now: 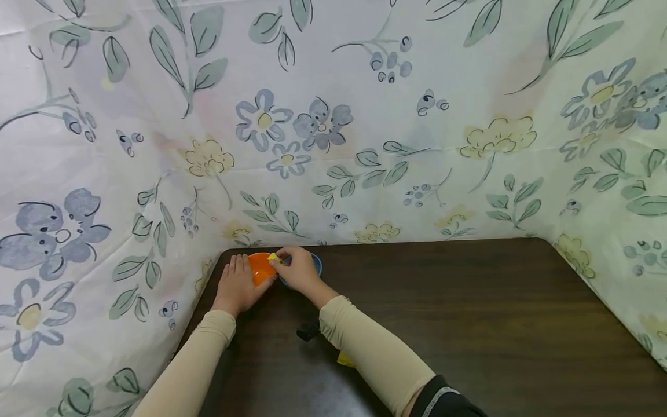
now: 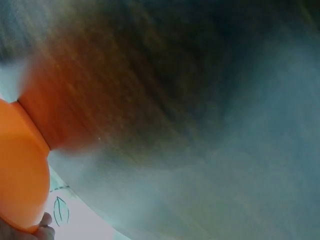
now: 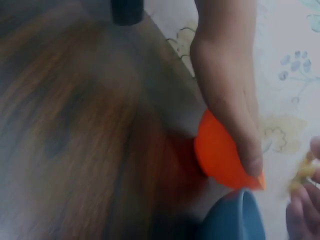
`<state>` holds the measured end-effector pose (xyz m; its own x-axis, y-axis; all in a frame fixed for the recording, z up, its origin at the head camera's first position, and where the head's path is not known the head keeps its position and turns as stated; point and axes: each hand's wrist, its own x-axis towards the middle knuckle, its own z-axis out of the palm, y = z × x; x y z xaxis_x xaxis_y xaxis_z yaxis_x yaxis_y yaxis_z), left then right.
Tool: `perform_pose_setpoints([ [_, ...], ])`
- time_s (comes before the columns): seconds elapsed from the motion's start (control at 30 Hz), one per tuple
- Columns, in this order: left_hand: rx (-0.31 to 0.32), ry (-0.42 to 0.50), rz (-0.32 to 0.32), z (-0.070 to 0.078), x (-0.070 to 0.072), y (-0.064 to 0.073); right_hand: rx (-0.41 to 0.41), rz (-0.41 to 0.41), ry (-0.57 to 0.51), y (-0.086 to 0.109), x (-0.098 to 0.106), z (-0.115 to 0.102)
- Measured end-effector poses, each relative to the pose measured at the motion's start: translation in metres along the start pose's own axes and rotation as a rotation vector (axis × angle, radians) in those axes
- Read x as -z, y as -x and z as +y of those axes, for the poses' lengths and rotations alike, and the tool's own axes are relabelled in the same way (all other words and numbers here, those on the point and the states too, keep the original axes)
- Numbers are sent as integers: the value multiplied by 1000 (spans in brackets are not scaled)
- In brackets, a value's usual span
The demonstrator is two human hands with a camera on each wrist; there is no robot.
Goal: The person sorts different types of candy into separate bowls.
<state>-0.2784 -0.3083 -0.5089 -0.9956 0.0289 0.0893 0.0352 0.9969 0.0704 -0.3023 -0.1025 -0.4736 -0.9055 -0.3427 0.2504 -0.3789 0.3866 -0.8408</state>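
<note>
My left hand (image 1: 237,285) holds an orange bowl (image 1: 260,269) at the far left corner of the table. Its thumb lies over the rim in the right wrist view, and fingertips show at the bowl's edge in the left wrist view. Just right of it stands a blue bowl (image 3: 230,220), partly hidden behind my right hand (image 1: 301,271) in the head view. That hand pinches a small yellow piece (image 1: 273,258) above the orange bowl's right side. The piece is blurred in the right wrist view, so its kind cannot be told.
A yellow object (image 1: 345,359) lies on the dark wooden table (image 1: 469,307), partly covered by the right forearm. Something black (image 1: 307,330) shows beside the right wrist. Floral cloth (image 1: 365,191) rises behind the table and along its sides.
</note>
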Motion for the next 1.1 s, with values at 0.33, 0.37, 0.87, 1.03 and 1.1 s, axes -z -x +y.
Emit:
perform_pose_setpoints([
  [0.33, -1, 8, 4, 5, 4, -2, 65, 42, -36, -1, 14, 10],
  [0.37, 1, 5, 8, 4, 5, -2, 78, 48, -31, -1, 17, 11],
  [0.87, 17, 18, 18, -1, 2, -1, 156, -168, 49, 20, 57, 29],
  [1.03, 12, 17, 19, -1, 2, 1, 221, -386, 145, 35, 69, 28],
  [1.1, 15, 17, 11, -2, 2, 2, 240, -477, 181, 43, 75, 25],
])
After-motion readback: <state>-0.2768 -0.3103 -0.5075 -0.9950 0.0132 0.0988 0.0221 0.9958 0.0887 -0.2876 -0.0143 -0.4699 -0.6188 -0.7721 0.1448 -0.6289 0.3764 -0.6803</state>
